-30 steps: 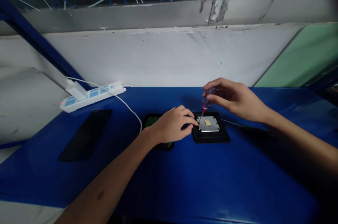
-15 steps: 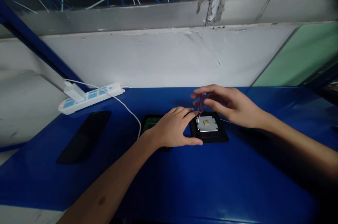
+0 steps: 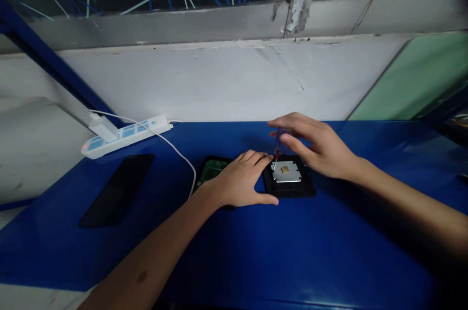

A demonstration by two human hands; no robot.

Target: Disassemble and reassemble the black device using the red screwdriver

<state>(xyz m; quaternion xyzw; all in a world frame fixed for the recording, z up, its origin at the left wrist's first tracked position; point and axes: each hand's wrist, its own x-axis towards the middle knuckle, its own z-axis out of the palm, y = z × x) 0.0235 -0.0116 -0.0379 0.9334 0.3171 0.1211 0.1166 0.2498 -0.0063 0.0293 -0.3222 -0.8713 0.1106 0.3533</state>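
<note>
My right hand [image 3: 314,146] is closed on the clear purple handle of a screwdriver [image 3: 280,143], held nearly upright. The screwdriver's tip meets the upper left corner of a silver metal plate [image 3: 290,176] with a small tan pad [image 3: 284,169] at its middle. That plate sits in a flat black square housing [image 3: 307,191] on the blue table. My left hand [image 3: 245,178] lies with fingers stretched and thumb apart at the housing's left edge. Partly under my left hand and wrist is a black case with a green circuit board [image 3: 211,169].
At the left back, a white power strip [image 3: 146,130] carries a white plug-in adapter [image 3: 104,127]. A white cable [image 3: 175,148] runs from there toward the circuit board. A dark phone-like slab [image 3: 117,190] lies on the blue table [image 3: 274,256]. A white wall [image 3: 219,81] rises behind.
My right hand has shifted slightly, its fingers turning about the screwdriver handle. My left hand has moved a little, showing more of the green board. The housing stays in place.
</note>
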